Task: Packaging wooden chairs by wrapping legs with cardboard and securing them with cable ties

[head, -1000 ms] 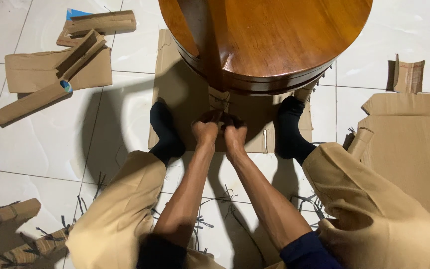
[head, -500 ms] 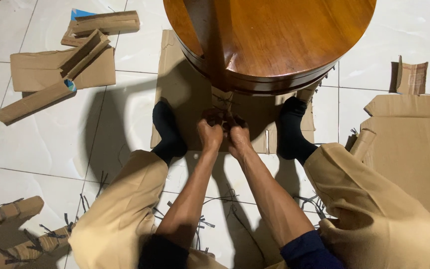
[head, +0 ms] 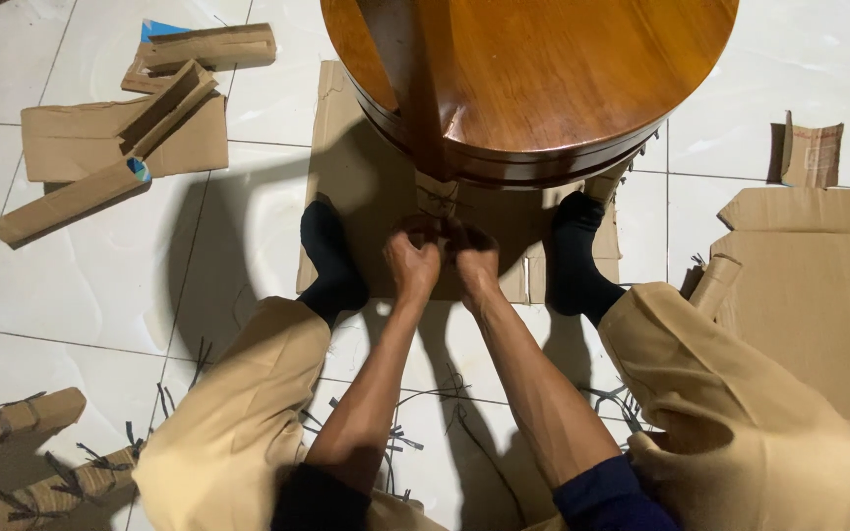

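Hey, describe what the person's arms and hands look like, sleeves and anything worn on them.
Both forearms are bare. The left hand and right hand wear no gloves; no ring or watch shows. Dark sleeves are pushed above the elbows: the left sleeve looks black, the right sleeve navy blue.

Folded cardboard pieces [head: 120, 128] lie on the white tiled floor [head: 81, 285] at ten o'clock; flat cardboard sheets [head: 819, 285] at three o'clock.

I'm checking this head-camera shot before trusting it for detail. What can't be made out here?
- What the left hand and right hand grip: head view, in the round wooden table's shadow, covered by the fingers.
- The wrapped table leg: mostly hidden under the tabletop.
- The table's far side: cut off by the top edge.
- The cardboard sheet under the table: partly covered by table, socks and hands.
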